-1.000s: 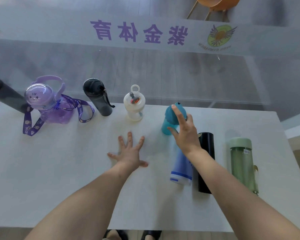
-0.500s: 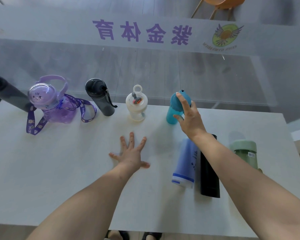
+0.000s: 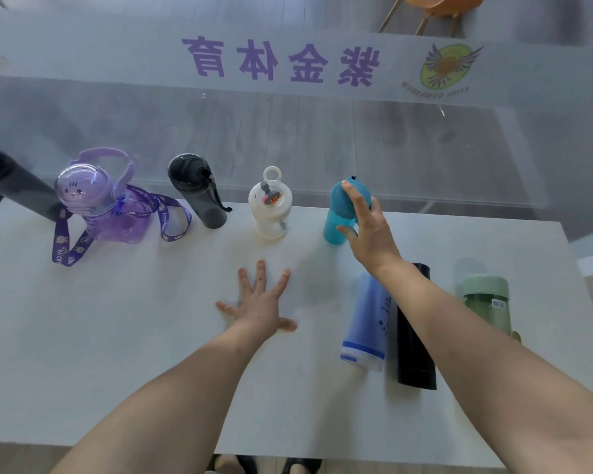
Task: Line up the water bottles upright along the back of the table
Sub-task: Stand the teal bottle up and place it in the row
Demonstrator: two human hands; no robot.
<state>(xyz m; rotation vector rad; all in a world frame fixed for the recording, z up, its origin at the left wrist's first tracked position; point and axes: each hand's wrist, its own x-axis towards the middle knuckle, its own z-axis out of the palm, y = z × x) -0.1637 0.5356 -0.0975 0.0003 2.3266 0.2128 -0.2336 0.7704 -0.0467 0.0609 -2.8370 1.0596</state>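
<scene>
A teal bottle [image 3: 336, 218] stands upright at the back edge of the white table [image 3: 117, 336]; my right hand [image 3: 368, 230] holds it, fingers over its cap and thumb on its side. To its left stand a clear white bottle [image 3: 270, 208], a dark grey bottle [image 3: 199, 193], a purple bottle with a lanyard [image 3: 100, 203] and a black bottle [image 3: 11, 183] at the far left. Lying flat on the right are a pale blue bottle [image 3: 365, 323], a black flask [image 3: 415, 354] and a green bottle [image 3: 486, 299]. My left hand [image 3: 261, 302] rests flat on the table with fingers spread.
A glass wall with purple lettering [image 3: 281, 61] and a round logo [image 3: 444, 68] rises right behind the table's back edge. An orange chair [image 3: 435, 5] stands beyond the glass. The table's right edge [image 3: 582, 302] runs close to the green bottle.
My right hand has carried the teal bottle away from me to the back edge of the table, in line with the others. My left hand has stayed flat in place.
</scene>
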